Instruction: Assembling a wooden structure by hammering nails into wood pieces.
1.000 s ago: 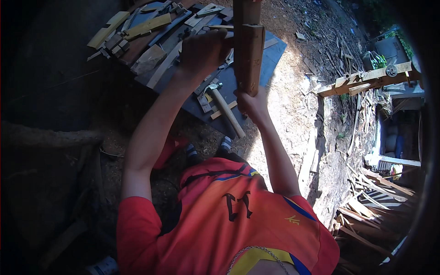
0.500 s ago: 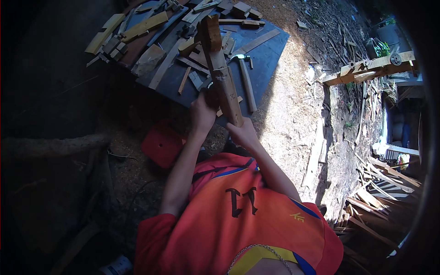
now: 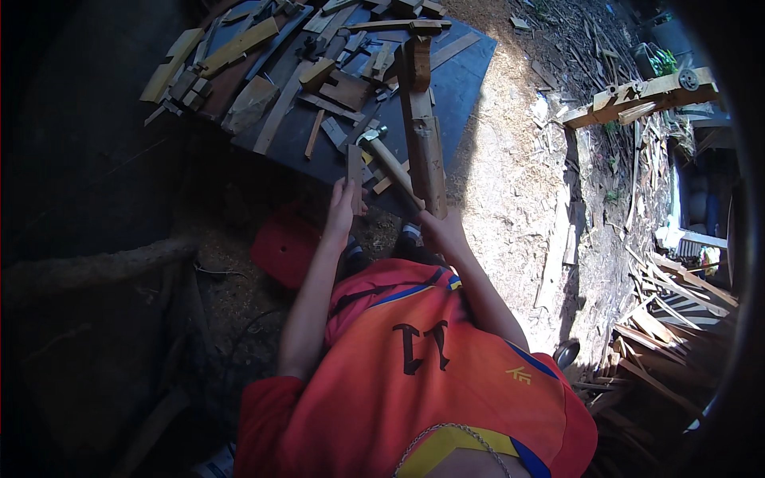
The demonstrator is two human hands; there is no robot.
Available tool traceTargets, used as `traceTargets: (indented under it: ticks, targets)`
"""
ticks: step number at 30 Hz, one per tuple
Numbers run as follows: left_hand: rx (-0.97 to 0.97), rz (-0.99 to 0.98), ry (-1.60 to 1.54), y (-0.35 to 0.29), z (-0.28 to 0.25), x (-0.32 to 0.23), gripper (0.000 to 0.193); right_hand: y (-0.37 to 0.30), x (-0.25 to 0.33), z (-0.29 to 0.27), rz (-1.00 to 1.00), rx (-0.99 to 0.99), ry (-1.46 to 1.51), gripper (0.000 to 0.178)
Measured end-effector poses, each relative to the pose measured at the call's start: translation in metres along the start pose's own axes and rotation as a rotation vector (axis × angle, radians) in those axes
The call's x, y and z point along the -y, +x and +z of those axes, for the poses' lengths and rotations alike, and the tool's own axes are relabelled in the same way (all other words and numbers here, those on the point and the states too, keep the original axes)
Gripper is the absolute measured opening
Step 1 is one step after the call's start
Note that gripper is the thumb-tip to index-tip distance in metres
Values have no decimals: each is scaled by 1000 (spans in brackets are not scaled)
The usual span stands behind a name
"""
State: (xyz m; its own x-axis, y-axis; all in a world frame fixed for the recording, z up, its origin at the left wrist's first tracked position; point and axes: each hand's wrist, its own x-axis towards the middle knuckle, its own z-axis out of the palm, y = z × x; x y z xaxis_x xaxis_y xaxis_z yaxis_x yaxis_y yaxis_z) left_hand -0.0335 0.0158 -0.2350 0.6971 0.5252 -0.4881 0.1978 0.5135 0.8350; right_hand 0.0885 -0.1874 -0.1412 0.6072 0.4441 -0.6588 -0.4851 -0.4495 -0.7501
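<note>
My left hand (image 3: 341, 211) is closed around a small flat wooden block (image 3: 355, 171), held upright near the table's front edge. To its right, my right hand (image 3: 444, 233) is closed at the lower end of a long notched wooden piece (image 3: 425, 147), which rises over the table with its carved end uppermost. A hammer (image 3: 394, 169) slants from its metal head, just beyond the block, down to my right fingers. Whether those fingers also grip its handle, I cannot tell.
The dark blue table (image 3: 460, 68) bears many offcuts and boards (image 3: 243, 48). A red stool (image 3: 283, 251) stands below its front edge. Sawdust covers the ground at right, beside a raised timber (image 3: 637, 105) and a pile of wood strips (image 3: 653, 334).
The notched piece has swung right and stands more upright. The hammer's head has shifted left and nearer to me. My left hand has come away from the notched piece, its block now plainly visible.
</note>
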Motion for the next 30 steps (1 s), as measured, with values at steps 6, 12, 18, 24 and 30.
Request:
traceTargets:
  ticks: [6, 12, 18, 24, 30]
  targets:
    - [-1, -70, -50, -1, 15, 18, 41, -3, -35, -19, 81, -75, 95, 23]
    - [26, 76, 44, 11, 34, 6, 43, -11, -43, -30, 112, -98, 101, 24]
    - [12, 253, 230, 31, 35, 24, 52, -2, -58, -40, 141, -64, 126, 26]
    - [-122, 423, 511, 42, 74, -17, 49, 3, -52, -57, 176, -50, 110, 25]
    - [-273, 799, 728, 47, 127, -79, 44, 10, -41, -82, 161, -97, 79, 23]
